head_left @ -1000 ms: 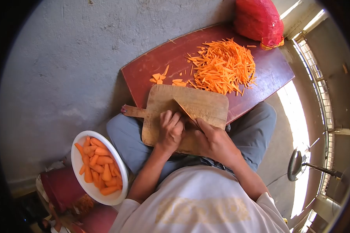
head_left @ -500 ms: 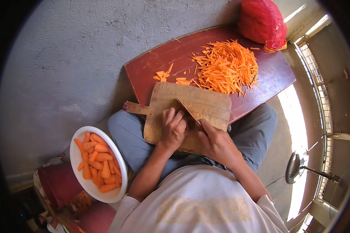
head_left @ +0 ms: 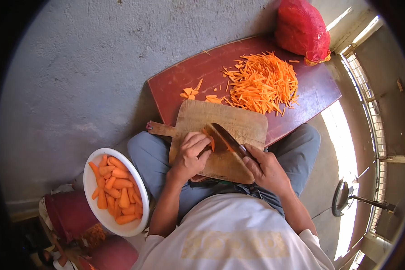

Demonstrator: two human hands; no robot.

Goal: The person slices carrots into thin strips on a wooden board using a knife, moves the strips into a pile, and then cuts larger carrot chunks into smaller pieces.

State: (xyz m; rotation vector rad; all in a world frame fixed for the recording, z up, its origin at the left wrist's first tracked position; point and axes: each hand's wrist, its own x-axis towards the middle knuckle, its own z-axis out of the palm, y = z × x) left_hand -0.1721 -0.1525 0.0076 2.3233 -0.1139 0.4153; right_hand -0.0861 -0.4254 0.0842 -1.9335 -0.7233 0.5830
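A wooden cutting board (head_left: 189, 119) with a handle lies across the lap, its far edge by the red table. My left hand (head_left: 191, 155) is closed on a carrot piece (head_left: 212, 144) over the board's middle; only a thin orange part shows beyond the fingers. In my right hand (head_left: 267, 170) is the handle of a knife (head_left: 225, 136), whose broad dark blade is tilted over the board, close to the carrot piece. Beyond the board, a heap of carrot sticks (head_left: 267, 83) and some carrot slices (head_left: 190, 93) lie on the table.
At the lower left, a white basin (head_left: 89, 180) holds several peeled carrots (head_left: 121, 183). The red table (head_left: 171, 81) stands against a grey wall, with a red mesh bag (head_left: 301, 29) at its far right. Dark red containers (head_left: 67, 213) are beside the basin. A round black object (head_left: 340, 197) stands at right.
My left hand has moved left and a carrot piece now shows at its fingers. My right hand has moved right and nearer my body, and the knife blade has turned, showing its flat side.
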